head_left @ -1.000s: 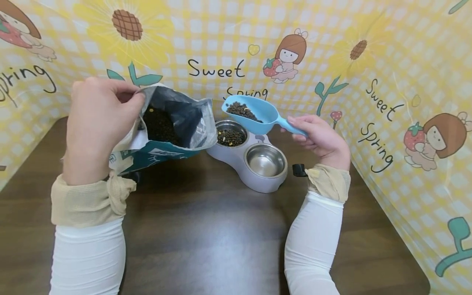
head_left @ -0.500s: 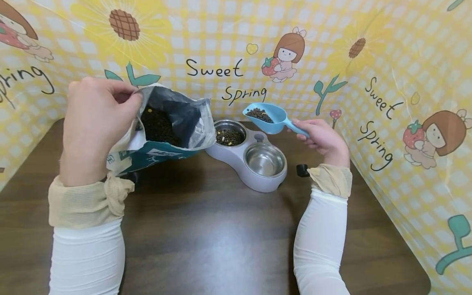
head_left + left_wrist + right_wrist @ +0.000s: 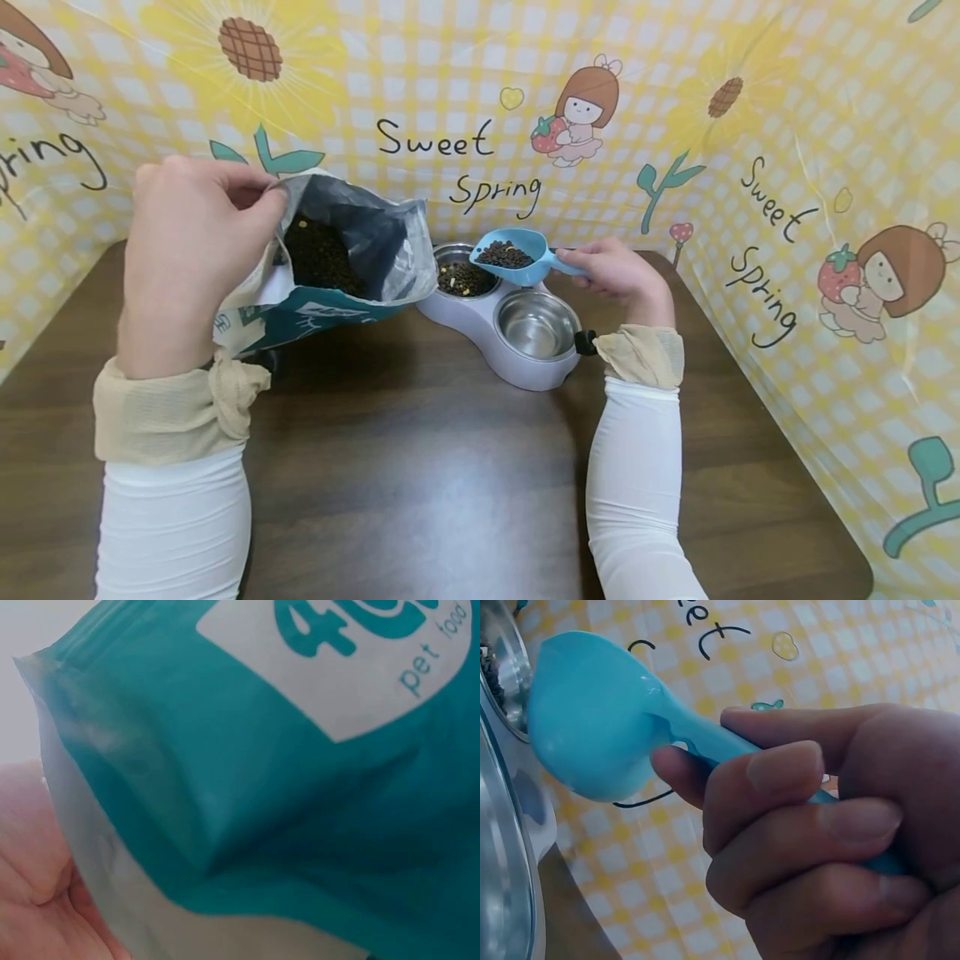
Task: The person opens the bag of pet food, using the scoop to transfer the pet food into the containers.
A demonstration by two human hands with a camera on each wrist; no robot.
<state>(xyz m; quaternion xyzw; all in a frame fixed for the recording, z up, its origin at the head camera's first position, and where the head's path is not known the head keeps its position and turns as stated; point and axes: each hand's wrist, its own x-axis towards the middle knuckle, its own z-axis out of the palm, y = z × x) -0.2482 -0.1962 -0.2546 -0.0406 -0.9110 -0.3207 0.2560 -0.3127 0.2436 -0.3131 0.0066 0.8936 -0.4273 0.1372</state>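
My left hand (image 3: 198,242) pinches the top edge of a teal pet food bag (image 3: 322,312), whose mouth gapes and shows dark kibble (image 3: 322,254) inside. In the left wrist view the bag (image 3: 285,802) fills most of the picture. The fingers of my right hand (image 3: 802,817) curl round the handle of a light blue scoop (image 3: 592,712). That scoop carries a heap of brown kibble (image 3: 504,255) and hangs over the right rim of the far steel bowl (image 3: 480,250), which has kibble with yellow bits in it. The nearer steel bowl (image 3: 537,323) shows bare metal.
Both bowls sit in one pale lilac double stand (image 3: 465,325) on a dark wooden table (image 3: 450,467). A yellow checked cloth (image 3: 435,75) with printed figures surrounds the table at the back and sides.
First the scoop moved right, away from the bag. Since then it has come down and left over the far bowl's rim with its kibble. The left hand and bag stay nearly still.
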